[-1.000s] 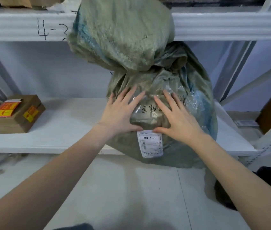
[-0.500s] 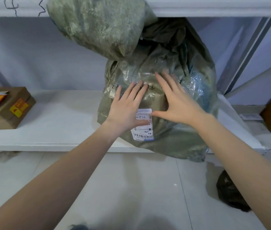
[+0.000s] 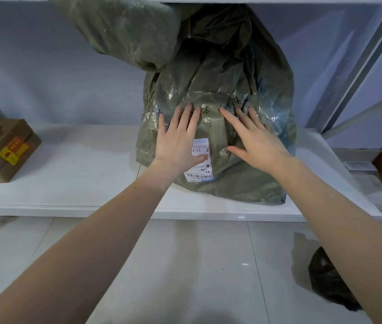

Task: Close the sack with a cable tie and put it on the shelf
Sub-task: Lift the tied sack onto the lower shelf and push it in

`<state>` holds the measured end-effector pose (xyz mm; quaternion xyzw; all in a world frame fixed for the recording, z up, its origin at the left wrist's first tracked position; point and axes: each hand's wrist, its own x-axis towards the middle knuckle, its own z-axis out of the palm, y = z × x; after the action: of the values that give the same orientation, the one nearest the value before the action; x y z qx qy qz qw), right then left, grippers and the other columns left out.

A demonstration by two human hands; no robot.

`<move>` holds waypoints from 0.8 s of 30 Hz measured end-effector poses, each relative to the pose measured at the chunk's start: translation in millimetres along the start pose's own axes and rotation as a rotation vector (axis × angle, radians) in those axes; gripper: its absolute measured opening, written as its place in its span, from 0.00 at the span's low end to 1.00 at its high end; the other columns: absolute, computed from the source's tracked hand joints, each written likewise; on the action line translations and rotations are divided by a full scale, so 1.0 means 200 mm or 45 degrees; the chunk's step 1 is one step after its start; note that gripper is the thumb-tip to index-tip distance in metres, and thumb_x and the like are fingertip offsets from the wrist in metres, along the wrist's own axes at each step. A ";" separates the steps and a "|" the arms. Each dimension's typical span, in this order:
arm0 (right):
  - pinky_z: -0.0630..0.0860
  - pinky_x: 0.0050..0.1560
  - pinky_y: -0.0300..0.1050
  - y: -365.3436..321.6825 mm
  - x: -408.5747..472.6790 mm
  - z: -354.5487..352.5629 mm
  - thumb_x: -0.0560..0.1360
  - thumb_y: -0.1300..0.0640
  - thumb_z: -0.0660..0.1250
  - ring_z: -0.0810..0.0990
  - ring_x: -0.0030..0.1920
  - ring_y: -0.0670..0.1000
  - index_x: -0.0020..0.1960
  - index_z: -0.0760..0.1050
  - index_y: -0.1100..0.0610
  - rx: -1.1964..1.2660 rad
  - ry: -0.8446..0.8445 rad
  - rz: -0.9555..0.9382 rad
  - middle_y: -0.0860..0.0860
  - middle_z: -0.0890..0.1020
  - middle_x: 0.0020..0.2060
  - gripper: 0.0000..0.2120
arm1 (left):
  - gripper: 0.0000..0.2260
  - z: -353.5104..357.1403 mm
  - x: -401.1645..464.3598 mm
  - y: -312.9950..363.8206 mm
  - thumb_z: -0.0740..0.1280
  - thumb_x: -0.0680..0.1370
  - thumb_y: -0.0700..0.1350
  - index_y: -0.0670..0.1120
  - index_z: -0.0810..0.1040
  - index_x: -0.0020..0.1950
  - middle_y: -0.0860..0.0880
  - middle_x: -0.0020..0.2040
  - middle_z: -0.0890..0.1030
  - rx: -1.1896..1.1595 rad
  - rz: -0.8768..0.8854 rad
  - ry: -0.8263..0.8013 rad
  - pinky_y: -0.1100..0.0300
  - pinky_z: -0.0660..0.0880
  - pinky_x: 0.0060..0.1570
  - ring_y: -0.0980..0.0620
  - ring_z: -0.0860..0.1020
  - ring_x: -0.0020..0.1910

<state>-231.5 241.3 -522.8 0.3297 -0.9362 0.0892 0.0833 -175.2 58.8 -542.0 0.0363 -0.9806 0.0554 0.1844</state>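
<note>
Shelf: a white shelf board (image 3: 68, 164) is running across the view above a pale tiled floor (image 3: 185, 265), with another board just overhead.
Sack: a large grey-green woven sack (image 3: 220, 73) is sitting on the board right of centre, its base near the front edge and its floppy top bending over to the left under the upper board.
Step in hand: judging by the flat palms, the person is doing the last part of the task, settling the sack in its place on the shelf; the cable tie is not showing, so the closure cannot be checked from here.
Left hand: the left hand (image 3: 180, 141) is lying open and flat on the sack's front, fingers spread, gripping nothing and partly covering a white shipping label (image 3: 200, 169).
Right hand: the right hand (image 3: 255, 141) is lying open and flat just beside it, fingers spread, thumb pointing toward the label.
Hands together: the two hands are sitting side by side, slightly apart, both touching the sack.
Next move: probably a firm, even push to seat the sack deeper, then letting go.
Other things: a brown cardboard box (image 3: 5, 150) with yellow stickers is resting far left on the shelf; a dark bag (image 3: 328, 279) is lying on the floor at right.
</note>
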 end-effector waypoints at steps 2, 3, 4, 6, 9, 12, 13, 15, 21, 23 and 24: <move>0.54 0.71 0.68 0.02 0.04 0.01 0.76 0.49 0.63 0.42 0.76 0.58 0.74 0.37 0.40 -0.006 -0.005 0.005 0.53 0.48 0.77 0.39 | 0.49 0.02 0.04 0.00 0.68 0.70 0.64 0.45 0.42 0.77 0.46 0.79 0.49 -0.005 -0.021 0.000 0.38 0.47 0.73 0.46 0.48 0.78; 0.53 0.71 0.69 0.03 0.06 0.01 0.76 0.49 0.63 0.42 0.76 0.58 0.74 0.37 0.40 -0.008 -0.007 0.005 0.53 0.48 0.77 0.40 | 0.49 0.03 0.05 0.00 0.68 0.70 0.64 0.45 0.43 0.77 0.46 0.79 0.49 -0.003 -0.029 -0.004 0.38 0.46 0.73 0.45 0.48 0.78; 0.53 0.71 0.69 0.04 0.07 0.02 0.76 0.49 0.63 0.42 0.76 0.58 0.74 0.36 0.40 -0.010 -0.008 0.003 0.53 0.48 0.77 0.40 | 0.49 0.04 0.07 0.01 0.68 0.70 0.64 0.45 0.43 0.77 0.45 0.79 0.49 -0.001 -0.035 -0.008 0.38 0.46 0.73 0.45 0.48 0.78; 0.52 0.71 0.69 0.05 0.09 0.02 0.76 0.49 0.63 0.42 0.76 0.58 0.73 0.36 0.40 -0.005 -0.022 0.004 0.53 0.48 0.77 0.40 | 0.48 0.05 0.08 0.01 0.67 0.70 0.64 0.45 0.43 0.77 0.45 0.79 0.49 0.012 -0.050 -0.014 0.39 0.46 0.73 0.45 0.48 0.78; 0.51 0.71 0.69 0.06 0.10 0.02 0.76 0.49 0.63 0.41 0.76 0.58 0.73 0.35 0.40 0.002 -0.042 -0.002 0.53 0.48 0.77 0.40 | 0.48 0.06 0.09 0.01 0.67 0.70 0.64 0.45 0.43 0.77 0.45 0.79 0.49 0.009 -0.053 -0.008 0.39 0.46 0.73 0.45 0.48 0.78; 0.50 0.71 0.69 0.06 0.10 0.01 0.76 0.47 0.63 0.41 0.76 0.57 0.73 0.33 0.39 -0.003 -0.076 -0.009 0.53 0.47 0.77 0.41 | 0.48 0.06 0.08 0.01 0.67 0.70 0.64 0.45 0.42 0.77 0.45 0.79 0.48 0.009 -0.052 -0.020 0.39 0.46 0.73 0.45 0.47 0.78; 0.50 0.71 0.69 0.06 0.09 0.01 0.75 0.46 0.63 0.40 0.76 0.57 0.72 0.33 0.39 -0.011 -0.094 -0.010 0.53 0.47 0.77 0.42 | 0.49 0.06 0.08 0.01 0.67 0.70 0.65 0.45 0.42 0.77 0.45 0.79 0.48 0.010 -0.048 -0.034 0.38 0.46 0.73 0.45 0.47 0.78; 0.50 0.71 0.69 0.06 0.09 -0.01 0.75 0.44 0.63 0.40 0.76 0.57 0.72 0.31 0.39 -0.043 -0.119 -0.009 0.53 0.46 0.77 0.43 | 0.49 0.05 0.09 0.01 0.67 0.70 0.65 0.45 0.41 0.77 0.45 0.79 0.46 -0.008 -0.032 -0.063 0.38 0.45 0.73 0.44 0.45 0.78; 0.45 0.71 0.68 0.02 0.03 -0.05 0.73 0.43 0.64 0.39 0.76 0.56 0.72 0.31 0.40 -0.064 -0.054 -0.015 0.54 0.42 0.77 0.44 | 0.52 -0.02 0.00 -0.01 0.66 0.70 0.65 0.44 0.35 0.76 0.42 0.78 0.38 0.002 -0.006 -0.062 0.40 0.40 0.73 0.44 0.40 0.78; 0.46 0.72 0.67 0.00 0.00 -0.08 0.74 0.44 0.64 0.40 0.76 0.56 0.73 0.31 0.41 -0.072 -0.019 -0.036 0.54 0.41 0.77 0.45 | 0.52 -0.05 -0.05 -0.02 0.67 0.70 0.64 0.43 0.35 0.76 0.42 0.78 0.38 0.001 0.008 -0.040 0.41 0.40 0.73 0.45 0.39 0.78; 0.47 0.72 0.67 -0.01 -0.01 -0.10 0.74 0.44 0.64 0.40 0.76 0.55 0.73 0.31 0.42 -0.066 -0.009 -0.038 0.53 0.41 0.77 0.45 | 0.52 -0.07 -0.06 -0.02 0.67 0.70 0.63 0.44 0.35 0.76 0.42 0.78 0.37 -0.005 0.008 -0.042 0.41 0.40 0.73 0.45 0.39 0.78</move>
<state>-226.5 245.5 -504.1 0.3415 -0.9335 0.0624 0.0898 -158.3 56.5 -532.5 0.0338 -0.9837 0.0535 0.1682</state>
